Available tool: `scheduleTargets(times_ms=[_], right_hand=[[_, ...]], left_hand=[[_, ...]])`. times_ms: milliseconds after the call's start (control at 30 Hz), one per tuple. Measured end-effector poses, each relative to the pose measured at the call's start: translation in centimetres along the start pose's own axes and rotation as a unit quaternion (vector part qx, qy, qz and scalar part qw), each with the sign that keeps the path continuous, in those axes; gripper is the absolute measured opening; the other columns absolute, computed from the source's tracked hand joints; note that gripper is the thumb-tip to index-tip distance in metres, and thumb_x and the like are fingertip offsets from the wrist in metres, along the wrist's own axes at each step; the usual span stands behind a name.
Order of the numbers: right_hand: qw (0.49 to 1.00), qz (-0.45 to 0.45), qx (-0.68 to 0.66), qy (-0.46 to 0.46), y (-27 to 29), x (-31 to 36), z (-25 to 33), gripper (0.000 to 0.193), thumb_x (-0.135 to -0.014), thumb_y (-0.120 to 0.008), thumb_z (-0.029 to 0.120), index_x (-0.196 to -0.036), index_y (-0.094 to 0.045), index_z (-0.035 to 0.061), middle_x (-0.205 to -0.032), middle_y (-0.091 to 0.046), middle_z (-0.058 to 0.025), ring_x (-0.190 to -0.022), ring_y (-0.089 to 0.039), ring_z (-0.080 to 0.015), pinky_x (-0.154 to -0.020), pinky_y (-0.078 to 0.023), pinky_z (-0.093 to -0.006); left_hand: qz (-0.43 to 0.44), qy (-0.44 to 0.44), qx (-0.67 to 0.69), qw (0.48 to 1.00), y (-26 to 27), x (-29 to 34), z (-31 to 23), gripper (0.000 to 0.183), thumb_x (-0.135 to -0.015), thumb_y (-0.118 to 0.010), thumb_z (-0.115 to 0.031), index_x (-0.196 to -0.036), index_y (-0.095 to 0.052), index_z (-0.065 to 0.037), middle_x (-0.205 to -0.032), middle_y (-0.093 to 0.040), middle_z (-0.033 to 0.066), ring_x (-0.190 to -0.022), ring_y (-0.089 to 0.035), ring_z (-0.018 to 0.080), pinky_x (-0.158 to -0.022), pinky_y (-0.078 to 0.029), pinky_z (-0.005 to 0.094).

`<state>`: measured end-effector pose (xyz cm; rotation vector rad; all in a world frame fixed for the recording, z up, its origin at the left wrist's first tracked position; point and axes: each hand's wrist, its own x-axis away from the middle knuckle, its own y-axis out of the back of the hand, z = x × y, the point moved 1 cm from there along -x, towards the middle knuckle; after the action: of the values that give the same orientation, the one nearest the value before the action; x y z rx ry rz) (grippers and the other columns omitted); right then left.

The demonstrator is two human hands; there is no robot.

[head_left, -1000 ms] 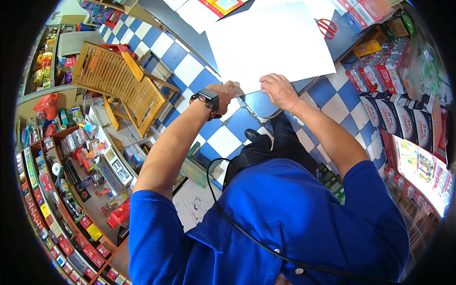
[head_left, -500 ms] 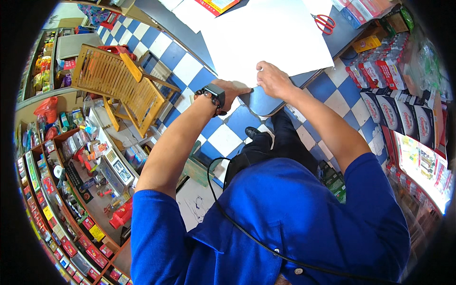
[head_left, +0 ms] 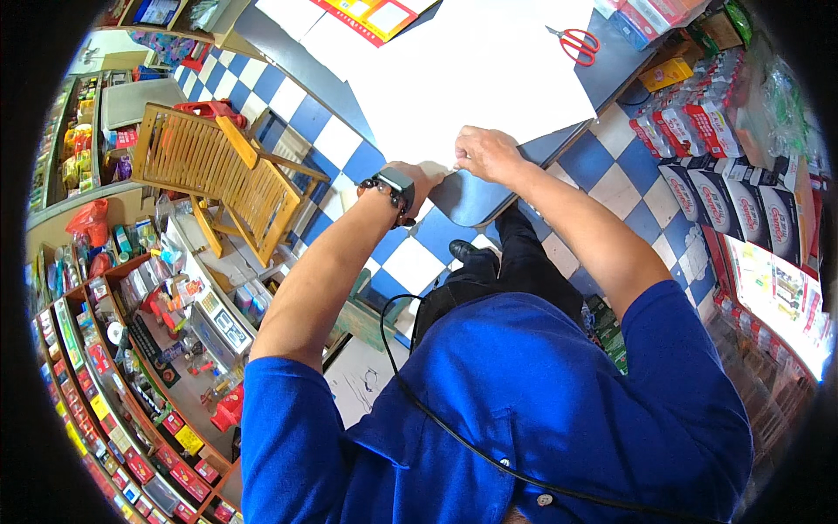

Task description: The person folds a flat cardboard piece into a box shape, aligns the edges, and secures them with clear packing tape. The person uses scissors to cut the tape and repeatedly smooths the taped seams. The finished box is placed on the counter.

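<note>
A large white sheet of paper (head_left: 471,79) lies across the dark table (head_left: 471,199), its near edge close to the rounded table end. My right hand (head_left: 491,155) has its fingers closed in a pinch on that near edge. At the sheet's near left corner, my left hand (head_left: 417,178) is closed on the paper, the fingers partly hidden behind the hand. A dark watch and a beaded bracelet are on the left wrist. Red-handled scissors (head_left: 578,45) rest on the right part of the sheet, beyond my right hand.
A red and yellow printed sheet (head_left: 371,16) lies at the table's far side. To the left is a slatted wooden chair (head_left: 214,170) on the checkered floor. Stacked packs (head_left: 690,131) stand at the right. Shelves of boxed goods (head_left: 131,410) curve along the left.
The right hand has shifted slightly left and its fingers have drawn together. My left index finger no longer stretches along the edge. The view has shifted a little.
</note>
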<state>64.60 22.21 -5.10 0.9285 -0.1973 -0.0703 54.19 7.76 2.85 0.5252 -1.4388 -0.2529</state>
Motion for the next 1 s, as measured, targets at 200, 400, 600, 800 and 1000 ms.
scheduleTargets(times_ms=[200, 400, 600, 800, 1000], right_hand=[[1.0, -0.014, -0.026, -0.001, 4.4, 1.6, -5.4, 0.02, -0.095, -0.066, 0.029, -0.104, -0.069, 0.0105, -0.115, -0.065, -0.0057, -0.11, -0.062, -0.0245, -0.098, -0.049, -0.0389], [0.989, -0.041, 0.089, 0.112, 3.8, 4.5, -6.7, 0.021, -0.091, -0.071, 0.024, -0.107, -0.066, 0.0118, -0.117, -0.06, -0.0052, -0.118, -0.055, -0.0247, -0.105, -0.042, -0.0431], [0.993, -0.018, 0.071, 0.097, 3.3, 3.2, -6.8, 0.015, -0.093, -0.067, 0.022, -0.104, -0.063, 0.0117, -0.104, -0.063, -0.0058, -0.107, -0.059, -0.0252, -0.098, -0.044, -0.0426], [0.996, 0.016, 0.071, 0.057, 3.5, 3.2, -5.9, 0.019, -0.096, -0.064, 0.024, -0.109, -0.062, 0.0104, -0.101, -0.065, -0.0074, -0.108, -0.06, -0.0257, -0.098, -0.045, -0.0426], [0.992, -0.016, 0.076, 0.103, 2.5, 2.5, -3.9, 0.019, -0.089, -0.071, 0.021, -0.104, -0.064, 0.0115, -0.105, -0.063, -0.0067, -0.109, -0.059, -0.0257, -0.096, -0.045, -0.043]], left_hand=[[-0.07, -0.037, 0.013, 0.997, 0.4, 1.1, -0.1, 0.076, -0.084, -0.063, 0.001, -0.153, -0.04, -0.018, -0.109, -0.073, 0.0166, -0.1, -0.073, 0.0306, -0.08, -0.06, 0.0405], [-0.032, -0.013, 0.035, 0.999, 0.9, 0.9, -0.2, 0.078, -0.083, -0.063, 0.002, -0.154, -0.039, -0.018, -0.115, -0.071, 0.0184, -0.103, -0.072, 0.0303, -0.083, -0.059, 0.0405], [-0.024, -0.014, 0.046, 0.999, 1.4, 1.4, -0.1, 0.077, -0.082, -0.064, 0.001, -0.153, -0.04, -0.018, -0.115, -0.071, 0.0176, -0.103, -0.072, 0.0306, -0.083, -0.059, 0.0401], [-0.04, -0.026, 0.041, 0.998, 1.1, 1.6, 0.2, 0.077, -0.082, -0.065, 0.0, -0.153, -0.041, -0.019, -0.118, -0.07, 0.017, -0.104, -0.071, 0.0296, -0.084, -0.059, 0.0394], [-0.108, -0.051, 0.064, 0.991, 0.2, 1.5, 0.5, 0.074, -0.082, -0.064, 0.001, -0.15, -0.044, -0.018, -0.115, -0.071, 0.0164, -0.104, -0.071, 0.0299, -0.084, -0.059, 0.04]])
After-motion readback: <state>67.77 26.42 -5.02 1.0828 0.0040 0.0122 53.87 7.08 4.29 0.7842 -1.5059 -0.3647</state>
